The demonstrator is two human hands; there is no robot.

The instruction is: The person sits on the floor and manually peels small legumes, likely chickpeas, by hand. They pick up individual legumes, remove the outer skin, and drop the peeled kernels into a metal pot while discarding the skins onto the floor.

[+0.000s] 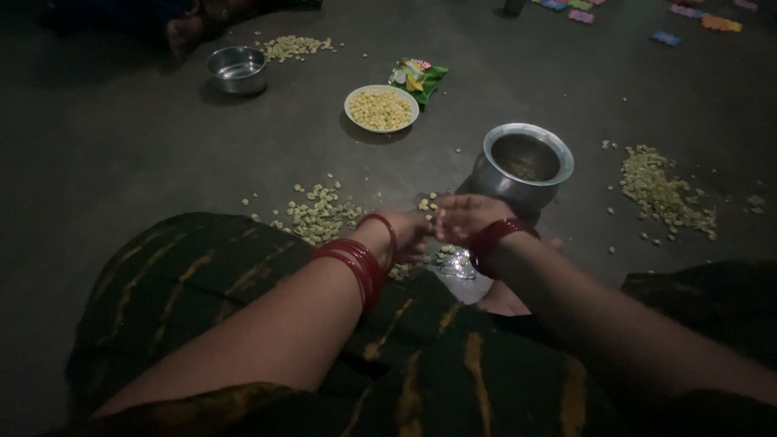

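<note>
My left hand (407,233) and my right hand (461,218) meet close together just above the floor, fingers pinched around a small pale bean (426,205) between them. Both wrists carry red bangles. A pile of pale green bean skins (317,214) lies on the floor just left of my hands. A round steel pot (526,166) stands right behind my right hand, with some beans inside. Something shiny and wet glints on the floor under my hands (457,263).
A white bowl of yellow peeled beans (381,108) sits farther back, with a green snack packet (421,77) beside it. A small steel bowl (238,68) and scattered beans (293,47) lie far left. Another heap of skins (664,190) spreads on the right. Coloured pieces (696,18) lie top right.
</note>
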